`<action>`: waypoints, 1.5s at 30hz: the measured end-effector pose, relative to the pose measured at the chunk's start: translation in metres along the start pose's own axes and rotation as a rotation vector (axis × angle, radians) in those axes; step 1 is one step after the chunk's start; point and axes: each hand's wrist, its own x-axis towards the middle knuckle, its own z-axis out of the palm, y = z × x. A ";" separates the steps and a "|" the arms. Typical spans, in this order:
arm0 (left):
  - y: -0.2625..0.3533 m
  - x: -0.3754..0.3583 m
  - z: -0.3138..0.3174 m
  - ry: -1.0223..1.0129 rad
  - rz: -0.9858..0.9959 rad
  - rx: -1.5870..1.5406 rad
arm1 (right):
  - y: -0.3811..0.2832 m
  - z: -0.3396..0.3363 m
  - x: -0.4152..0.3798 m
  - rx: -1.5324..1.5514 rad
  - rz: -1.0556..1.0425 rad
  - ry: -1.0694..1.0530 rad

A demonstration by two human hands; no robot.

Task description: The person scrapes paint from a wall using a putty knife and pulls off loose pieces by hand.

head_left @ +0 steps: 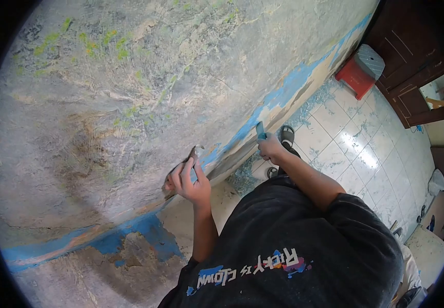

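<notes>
My left hand (190,180) grips a metal scraper (195,154) whose blade is pressed against the wall (145,87), at the edge of a blue paint band (283,92). My right hand (271,147) is closed on a small blue-handled tool (260,131), also held against the wall's blue strip. The wall is mostly scraped grey, with green flecks near the top and blue remnants low down.
White floor tiles (355,149) are littered with blue paint flakes near the wall. A red stool with a grey top (362,69) stands by a dark wooden door (412,56). A sandalled foot (287,135) shows below my right hand.
</notes>
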 end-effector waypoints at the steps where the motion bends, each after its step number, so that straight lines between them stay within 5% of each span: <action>1: 0.001 0.000 0.003 0.001 -0.002 0.008 | 0.001 -0.004 0.007 -0.005 -0.011 0.020; 45: -0.003 -0.003 0.000 -0.049 0.020 0.003 | 0.012 -0.019 0.009 -0.049 -0.037 -0.024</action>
